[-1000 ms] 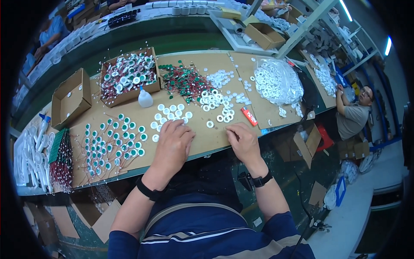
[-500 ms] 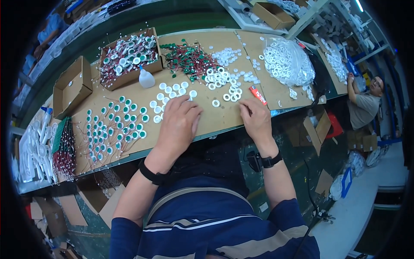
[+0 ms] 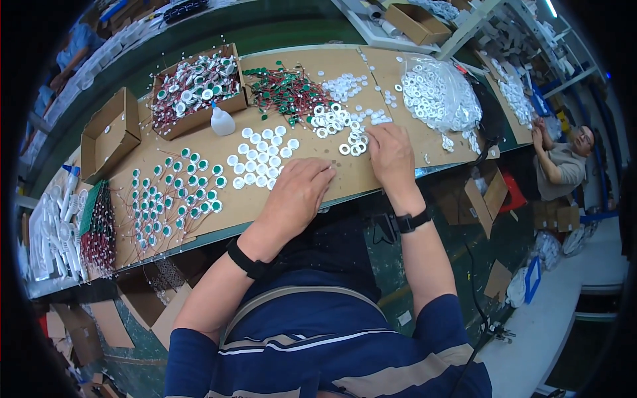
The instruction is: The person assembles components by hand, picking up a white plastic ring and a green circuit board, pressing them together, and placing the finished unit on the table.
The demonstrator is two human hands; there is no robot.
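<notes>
My left hand (image 3: 298, 194) is low over the front of the table, fingers bent and pressed together, their tips pointing right. What they hold, if anything, is hidden. Just left of it sit several white round caps (image 3: 263, 158) in loose rows. My right hand (image 3: 391, 154) is farther right, fingers curled, with the tips beside a small group of white rings (image 3: 355, 140); whether a ring is in them I cannot make out. A larger heap of white rings (image 3: 330, 119) lies behind. Small brownish spots (image 3: 336, 153) show on the tabletop between my hands.
Green discs with red wires (image 3: 178, 189) spread at left; more are heaped (image 3: 285, 93) behind. Cardboard boxes (image 3: 232, 101) (image 3: 109, 136), a white squeeze bottle (image 3: 222, 123) and a clear bag of rings (image 3: 441, 93) stand around. A person (image 3: 561, 159) is at far right.
My left hand has moved right and nearer, uncovering more caps. My right hand has moved forward to the rings, hiding a red object. The lone ring between my hands no longer shows.
</notes>
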